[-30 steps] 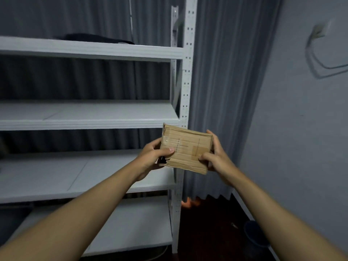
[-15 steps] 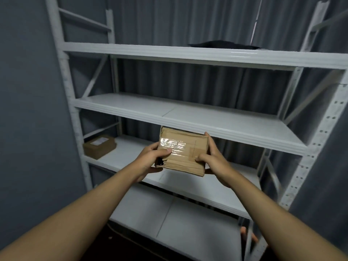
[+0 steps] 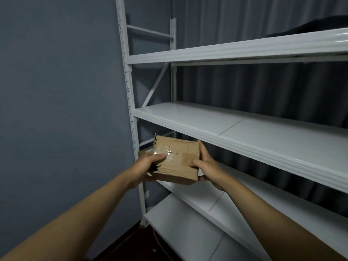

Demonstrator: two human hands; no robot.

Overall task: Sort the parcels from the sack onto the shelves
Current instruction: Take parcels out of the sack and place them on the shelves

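Both hands (image 3: 148, 166) (image 3: 205, 166) grip taped parcel (image 3: 177, 159) before white shelves (image 3: 244, 129)

Two hands hold a cardboard box before white shelves.
The left hand (image 3: 148, 167) grips the box (image 3: 177, 160) with the thumb on its taped top; the right hand (image 3: 205, 166) clasps the other end. Beyond the fingertips, the shelves (image 3: 244, 132) stand against a grey curtain (image 3: 263, 87).

Blue-grey wall (image 3: 56, 91) at left. Dark grey pleated curtain (image 3: 263, 85) hangs behind, filling background. Dark wooden floor (image 3: 128, 243) visible at bottom, near wall's foot.
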